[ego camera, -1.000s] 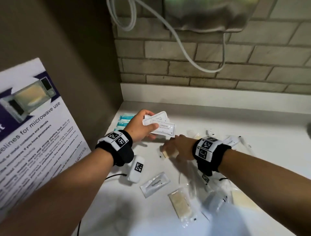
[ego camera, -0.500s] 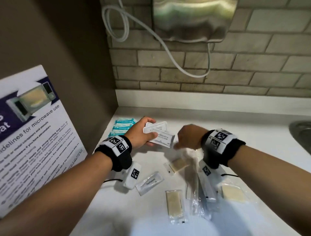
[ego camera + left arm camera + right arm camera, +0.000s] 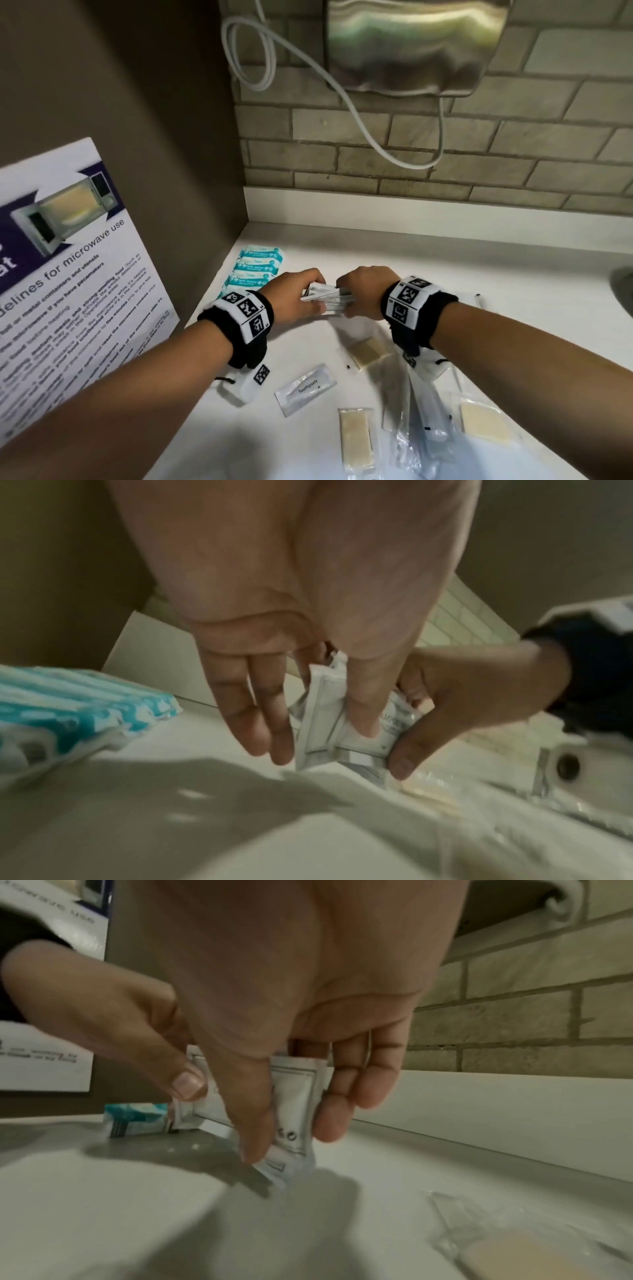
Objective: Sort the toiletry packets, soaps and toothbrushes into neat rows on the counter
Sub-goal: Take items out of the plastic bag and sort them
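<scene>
Stack of white sachets [image 3: 327,300] pinched from both ends between left hand [image 3: 297,301] and right hand [image 3: 363,295], just above counter [image 3: 445,274], beside row of teal packets [image 3: 255,270].

print on the white sachets [image 3: 329,299] too blurred, half hidden by fingers [image 3: 310,278]

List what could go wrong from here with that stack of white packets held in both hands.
1. The white packets are fanned unevenly between the left hand and right hand, pinched mainly at the edges; one may slip out onto the counter.
2. They are held close to the row of teal packets; setting them down carelessly might knock that row askew.
3. A wrapped soap lies just below the hands and may get nudged.
</scene>
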